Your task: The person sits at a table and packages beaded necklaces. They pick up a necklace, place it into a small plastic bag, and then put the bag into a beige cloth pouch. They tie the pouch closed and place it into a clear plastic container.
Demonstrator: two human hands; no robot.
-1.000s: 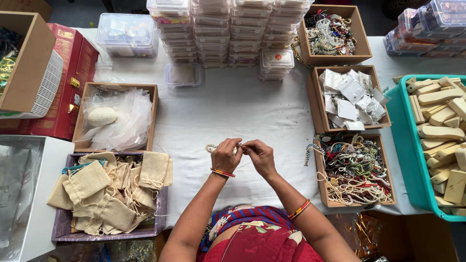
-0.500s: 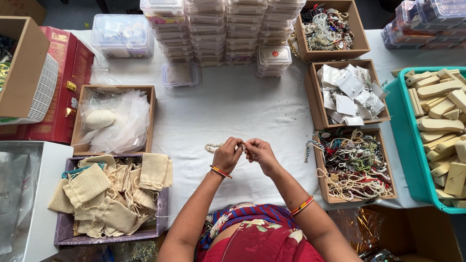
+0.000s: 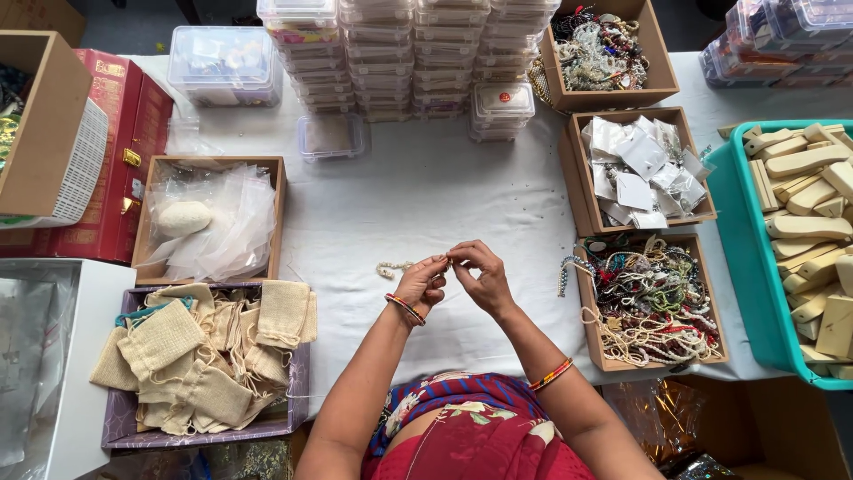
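My left hand (image 3: 421,282) and my right hand (image 3: 480,277) meet over the white tablecloth (image 3: 426,191), fingertips pinched together on a pale beaded bracelet (image 3: 394,267). The bracelet trails to the left of my left hand and rests on the cloth. Both wrists wear coloured bangles. A wooden tray of beaded jewellery (image 3: 656,302) sits just right of my right hand. A tray of small burlap pouches (image 3: 203,356) lies to the left of my left arm.
Stacks of clear plastic boxes (image 3: 400,53) line the far edge. Wooden trays hold clear bags (image 3: 213,218), small packets (image 3: 641,169) and tangled jewellery (image 3: 604,44). A teal bin of wooden pieces (image 3: 800,240) is at right, a red case (image 3: 115,151) at left.
Both hands stay pinched on the bracelet with small finger movements. The view has shifted slightly.
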